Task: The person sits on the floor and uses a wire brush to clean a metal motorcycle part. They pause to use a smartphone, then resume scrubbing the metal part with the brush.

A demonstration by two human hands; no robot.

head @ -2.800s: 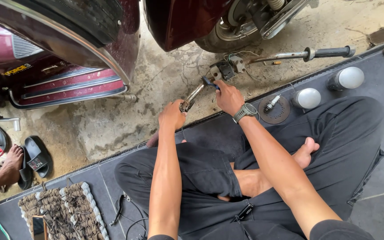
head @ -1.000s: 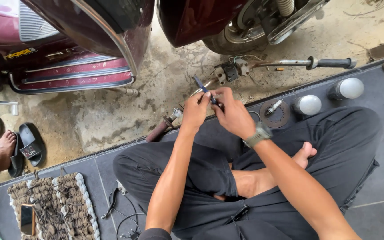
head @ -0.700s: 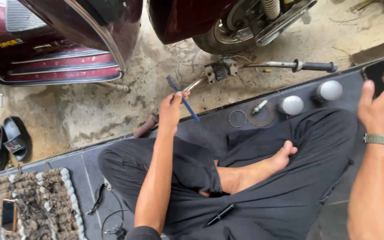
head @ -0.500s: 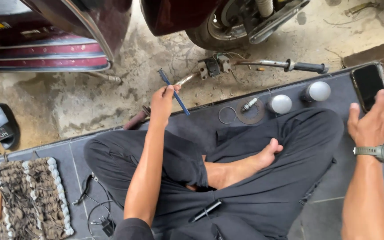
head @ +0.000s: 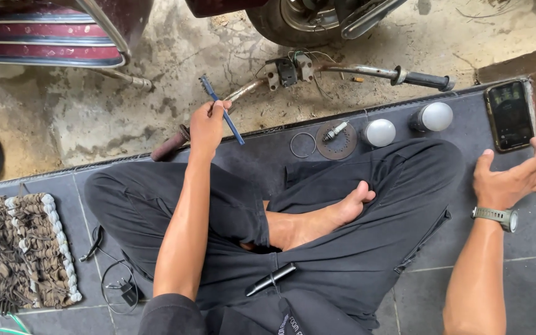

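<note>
I sit cross-legged on grey tiles. My left hand [head: 208, 124] grips a thin blue-handled tool [head: 221, 110], held up over the tile edge. A detached handlebar assembly [head: 342, 70] with a switch box and black grip lies on the concrete just beyond. My right hand [head: 513, 177] hovers with fingers spread just below a black smartphone [head: 509, 115] lying on the tiles at the right; it holds nothing. A watch sits on that wrist.
Two round bulbs [head: 379, 132] [head: 435, 116], a metal disc with a small part [head: 336, 138] and a wire ring [head: 303, 144] lie in front of my legs. A woven mat [head: 26, 248] and a charger cable [head: 116, 285] are at left. A maroon scooter [head: 63, 37] stands ahead.
My right hand left the tool and swung out right toward the phone. My left hand kept the blue tool. The view drifted right and downward.
</note>
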